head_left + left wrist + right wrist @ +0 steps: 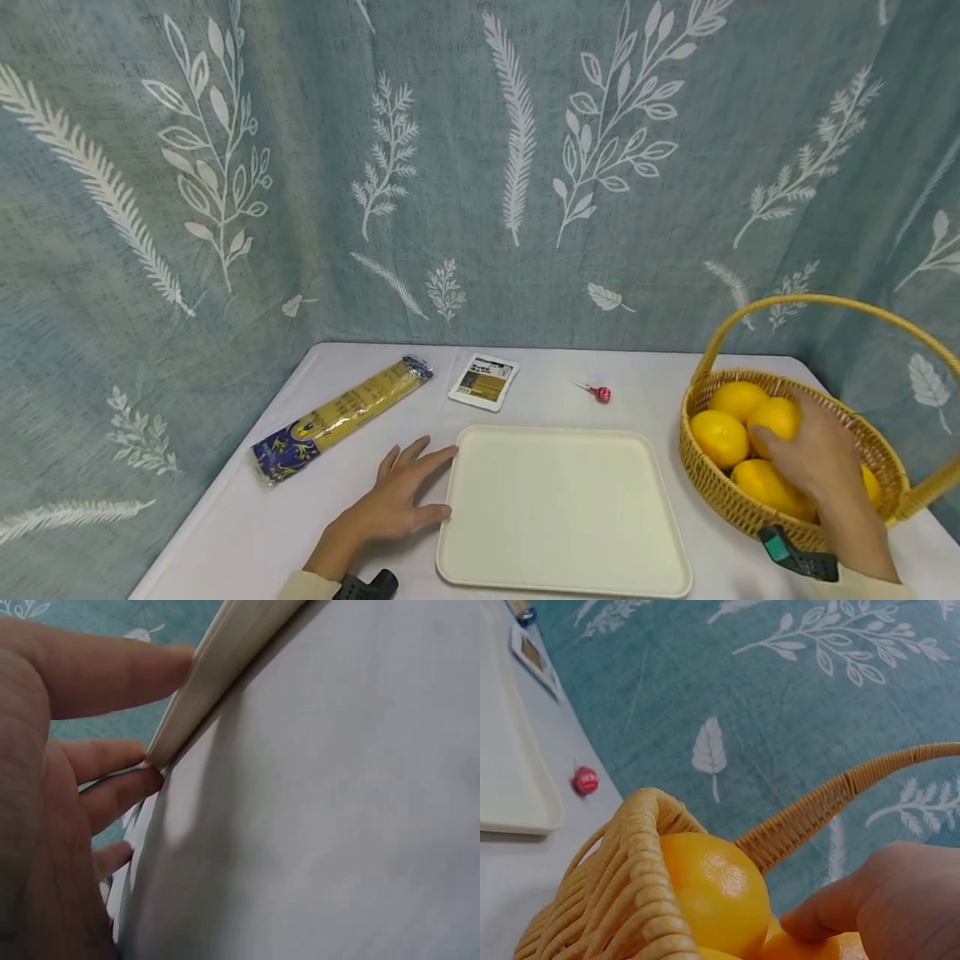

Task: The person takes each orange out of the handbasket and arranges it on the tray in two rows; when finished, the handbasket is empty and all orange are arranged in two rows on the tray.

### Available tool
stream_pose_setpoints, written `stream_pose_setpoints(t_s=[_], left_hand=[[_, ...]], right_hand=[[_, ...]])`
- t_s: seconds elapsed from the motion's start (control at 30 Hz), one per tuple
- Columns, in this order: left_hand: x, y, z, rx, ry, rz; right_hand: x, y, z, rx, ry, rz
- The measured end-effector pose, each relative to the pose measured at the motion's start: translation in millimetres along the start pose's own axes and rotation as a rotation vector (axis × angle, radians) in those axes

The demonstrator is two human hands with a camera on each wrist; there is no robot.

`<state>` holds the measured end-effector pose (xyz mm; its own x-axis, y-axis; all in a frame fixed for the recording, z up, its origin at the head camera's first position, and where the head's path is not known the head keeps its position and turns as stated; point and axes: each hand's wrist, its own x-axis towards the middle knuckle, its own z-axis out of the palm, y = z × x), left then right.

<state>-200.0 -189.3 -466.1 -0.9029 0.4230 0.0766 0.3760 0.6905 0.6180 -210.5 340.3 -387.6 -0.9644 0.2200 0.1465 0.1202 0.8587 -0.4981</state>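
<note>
My left hand (397,500) lies at the left edge of a cream rectangular tray (562,508), its fingers spread and fairly straight. In the left wrist view the thumb and fingertips touch the tray's outer side (202,682). On the right, my right hand (821,446) reaches into a woven basket (697,467) of several oranges. Thumb and fingers sit on either side of one orange (776,417); the far fingers are partly hidden. Another orange (716,892) rests beside the thumb, against the basket's wall in the right wrist view.
Behind the tray lie a long yellow-and-blue noodle-like packet (341,417), a small white pouch with a brown label (483,382) and a red lollipop (602,394). The basket's tall handle (840,300) arches over the right hand. A patterned curtain (480,167) hangs behind the white table.
</note>
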Motion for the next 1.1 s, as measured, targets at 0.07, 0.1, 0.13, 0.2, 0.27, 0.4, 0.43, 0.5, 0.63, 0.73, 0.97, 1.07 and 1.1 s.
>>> stream_pose_setpoints(t_s=[0.07, 0.1, 0.13, 0.2, 0.27, 0.4, 0.43, 0.5, 0.63, 0.73, 0.97, 1.07, 1.1], left_hand=[[1.3, -0.4, -2.9, -0.005, -0.024, 0.013], [2.1, -0.5, -3.8, -0.01, -0.032, 0.017], [2.8, -0.5, -4.3, -0.011, -0.037, 0.021], [4.5, -1.3, -3.6, -0.008, -0.04, 0.031], [6.1, -1.7, -2.3, -0.002, -0.04, 0.046], [7.6, -3.6, -0.1, 0.011, -0.041, 0.057], [7.7, -3.9, -0.2, 0.014, -0.041, 0.058], [7.6, -4.5, -0.5, 0.022, -0.043, 0.058], [7.2, -4.1, -2.3, 0.031, -0.044, 0.06], [6.8, -3.1, -3.5, 0.035, -0.038, 0.06], [4.2, -3.5, -0.9, 0.049, -0.026, 0.048], [0.9, -3.8, 0.1, 0.044, -0.021, 0.034], [-0.4, -4.0, 0.3, 0.042, -0.019, 0.029]], right_hand=[[-0.2, 0.8, -1.3, 0.0, -0.009, 0.02], [-0.4, 0.9, -2.0, 0.003, -0.011, 0.031], [-0.8, 1.1, -2.4, 0.005, -0.008, 0.039], [-1.5, 1.3, -3.1, 0.014, 0.006, 0.046], [-2.5, 1.5, -3.1, 0.027, 0.027, 0.049], [-5.0, 0.7, -1.9, 0.045, 0.077, 0.038], [-6.0, 0.1, -1.7, 0.05, 0.093, 0.038], [-8.2, -2.1, -1.4, 0.068, 0.122, 0.048], [-12.6, -10.4, -3.4, 0.128, 0.168, 0.08], [-15.1, -20.8, -5.5, 0.178, 0.203, 0.063], [-18.7, -55.5, -2.8, 0.287, 0.23, -0.06], [-21.2, -71.7, 5.7, 0.323, 0.219, -0.088], [-22.8, -76.7, 9.9, 0.331, 0.214, -0.092]])
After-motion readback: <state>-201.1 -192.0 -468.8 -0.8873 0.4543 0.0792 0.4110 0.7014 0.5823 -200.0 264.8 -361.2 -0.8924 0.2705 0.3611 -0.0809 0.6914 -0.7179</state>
